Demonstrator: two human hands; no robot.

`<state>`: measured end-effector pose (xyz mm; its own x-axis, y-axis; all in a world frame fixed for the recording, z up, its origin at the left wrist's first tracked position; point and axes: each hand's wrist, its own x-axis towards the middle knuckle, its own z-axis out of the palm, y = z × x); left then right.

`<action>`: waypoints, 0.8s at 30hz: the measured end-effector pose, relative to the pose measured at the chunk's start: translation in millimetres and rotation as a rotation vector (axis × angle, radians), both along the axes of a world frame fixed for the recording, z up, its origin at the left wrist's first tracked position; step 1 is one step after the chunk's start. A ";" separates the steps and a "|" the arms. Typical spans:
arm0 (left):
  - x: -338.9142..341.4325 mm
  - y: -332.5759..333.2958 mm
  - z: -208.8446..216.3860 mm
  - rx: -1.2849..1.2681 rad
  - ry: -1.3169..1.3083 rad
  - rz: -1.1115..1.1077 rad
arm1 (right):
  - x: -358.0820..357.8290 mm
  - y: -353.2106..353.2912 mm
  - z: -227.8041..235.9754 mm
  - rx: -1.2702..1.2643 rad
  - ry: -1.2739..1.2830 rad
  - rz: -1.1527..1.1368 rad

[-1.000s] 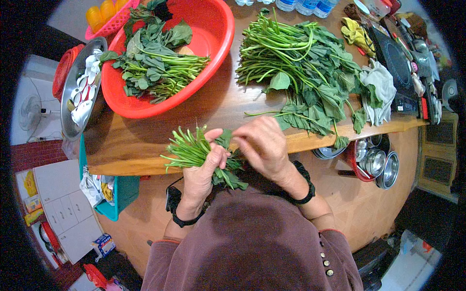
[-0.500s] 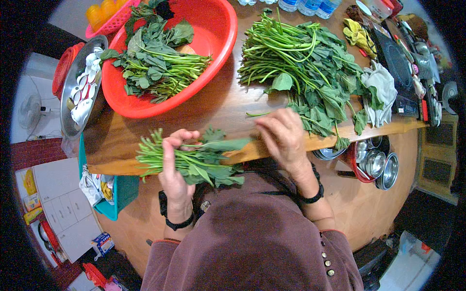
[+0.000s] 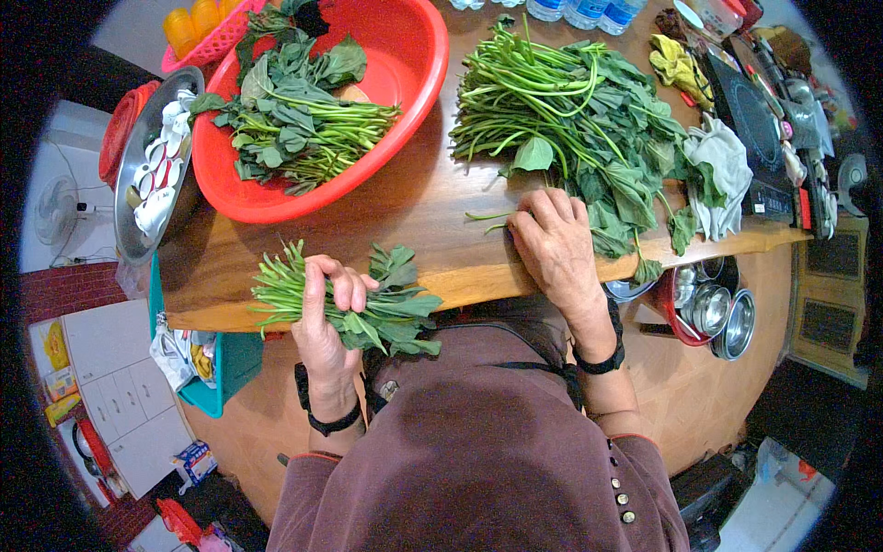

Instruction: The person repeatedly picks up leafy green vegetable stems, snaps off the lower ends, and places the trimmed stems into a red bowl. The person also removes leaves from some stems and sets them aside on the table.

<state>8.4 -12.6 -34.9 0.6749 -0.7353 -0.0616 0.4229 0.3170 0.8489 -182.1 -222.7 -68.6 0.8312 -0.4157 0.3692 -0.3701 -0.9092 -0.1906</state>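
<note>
My left hand (image 3: pixel 324 324) is closed around a small bunch of leafy greens (image 3: pixel 368 308), stems pointing left, held at the near edge of the wooden table (image 3: pixel 414 198). My right hand (image 3: pixel 555 247) rests palm down on the table by a loose green stem (image 3: pixel 486 219), its fingers touching the near side of a big pile of greens (image 3: pixel 589 129). A red plastic basin (image 3: pixel 405 83) at the back left holds more sorted greens (image 3: pixel 294 120).
A metal bowl (image 3: pixel 138 175) with white pieces sits left of the basin. A grey cloth (image 3: pixel 722 170), a black cooktop (image 3: pixel 750 120) and yellow gloves (image 3: pixel 676 64) lie at the right. Steel bowls (image 3: pixel 713 313) and a teal box (image 3: pixel 230 359) stand below the table.
My left hand carried the bunch leftward and lowered it to the table edge. My right hand let go of the bunch and moved right to the pile.
</note>
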 end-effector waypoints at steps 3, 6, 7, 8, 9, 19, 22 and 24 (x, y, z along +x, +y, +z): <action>-2.7 -2.0 -1.4 -0.001 0.017 -0.006 | 2.0 -0.4 -1.5 0.002 -0.073 0.007; -9.5 -5.9 -2.7 -0.005 -0.011 -0.020 | 3.9 5.0 7.3 0.154 -0.191 0.023; -13.8 -8.3 -3.3 -0.003 -0.011 -0.030 | 3.7 8.6 12.8 0.228 -0.248 0.033; -18.4 -10.8 -3.5 0.055 -0.062 -0.050 | 5.0 13.5 18.0 0.330 -0.332 0.040; -23.5 -13.7 -3.5 0.083 -0.103 -0.077 | 7.5 20.6 23.0 0.421 -0.387 0.049; -51.7 -26.3 1.4 0.156 -0.286 -0.179 | 32.8 78.1 41.4 1.256 -0.557 0.082; -51.9 -26.1 -1.0 0.181 -0.260 -0.146 | 33.5 80.6 41.5 1.314 -0.543 0.055; -51.4 -25.7 -3.1 0.206 -0.273 -0.112 | 33.5 80.1 40.6 1.235 -0.533 0.073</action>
<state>-43.1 -38.3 -38.0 0.6031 -0.7964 -0.0450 0.1941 0.0918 0.9767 -148.7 -142.5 -28.0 0.7388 -0.6702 0.0708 0.0468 -0.0538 -0.9975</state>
